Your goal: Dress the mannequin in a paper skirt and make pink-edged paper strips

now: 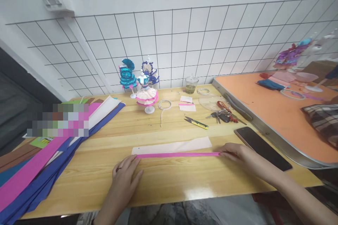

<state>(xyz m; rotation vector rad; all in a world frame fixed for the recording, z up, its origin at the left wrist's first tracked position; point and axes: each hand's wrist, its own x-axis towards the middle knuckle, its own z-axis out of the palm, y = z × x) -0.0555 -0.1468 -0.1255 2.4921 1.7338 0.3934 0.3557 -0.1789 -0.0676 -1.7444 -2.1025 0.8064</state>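
A narrow pink crepe paper strip (176,155) lies stretched along the front edge of a white paper strip (174,145) on the wooden table. My left hand (125,175) rests at its left end, fingertips pressing the end down and the thumb held apart. At the other end, my right hand (235,153) is closed, pinching the pink strip between thumb and fingers. Beyond the strips lie yellow-handled thread snips (196,123). A dark phone (264,149) lies beside my right forearm.
Stacked crepe paper sheets (55,168) cover the table's left side. Small dressed mannequin stands (148,98), a tape roll (165,104), keys (224,116) and a lidded glass jar (191,86) stand or lie toward the wall. An orange table (264,123) adjoins on the right.
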